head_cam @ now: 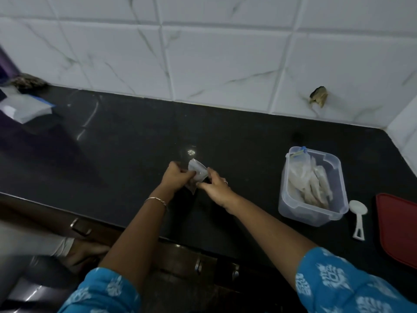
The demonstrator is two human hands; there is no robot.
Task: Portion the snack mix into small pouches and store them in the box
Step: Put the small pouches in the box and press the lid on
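A small clear pouch [198, 171] is held just above the black counter [126, 143] in the middle of the view. My left hand [176, 178] pinches its left side and my right hand [216, 187] pinches its right side. The pouch's lower part, hidden partly by my fingers, shows some brownish filling. To the right stands a clear plastic box [293, 199] without its lid, holding several filled pouches [313, 184] that stand on edge.
A white plastic spoon [358, 216] lies right of the box, and a red lid [398, 227] lies at the right edge. A stack of flat clear bags [24, 107] sits at the far left by the tiled wall. Drawer handles show below the counter edge.
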